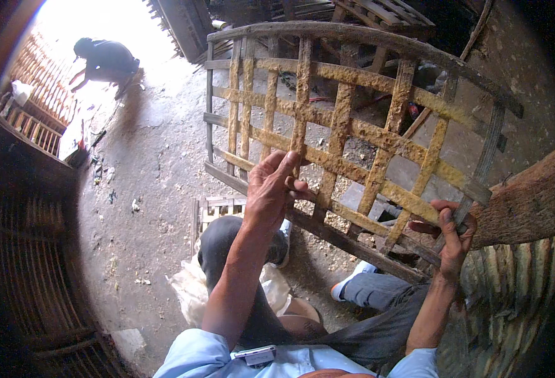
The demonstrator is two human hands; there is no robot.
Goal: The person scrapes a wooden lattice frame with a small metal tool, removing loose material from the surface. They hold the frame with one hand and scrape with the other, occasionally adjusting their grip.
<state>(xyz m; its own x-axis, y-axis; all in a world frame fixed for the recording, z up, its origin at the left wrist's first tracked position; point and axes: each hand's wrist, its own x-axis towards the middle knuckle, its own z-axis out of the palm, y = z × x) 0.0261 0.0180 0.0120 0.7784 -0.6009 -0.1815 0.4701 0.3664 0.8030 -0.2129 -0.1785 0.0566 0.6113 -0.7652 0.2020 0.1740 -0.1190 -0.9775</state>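
Observation:
A large wooden lattice panel (342, 120) of crossed slats is held up tilted in front of me. A rough yellowish-brown crust covers most of its inner slats; the outer frame bars are bare grey wood. My left hand (268, 189) is closed at the lower middle of the panel, thumb and fingers against an upright slat; its fingertips are partly hidden. At the lower right corner my right hand (455, 242) grips the end slat, thumb in front and fingers reaching behind.
A smaller slatted piece (224, 205) and a pale plastic sack (189, 286) lie by my left knee. To the right are a log (526, 195) and corrugated sheets (510, 283). Bamboo racks (32, 252) line the left. Another person (107, 60) bends down at the bright far left.

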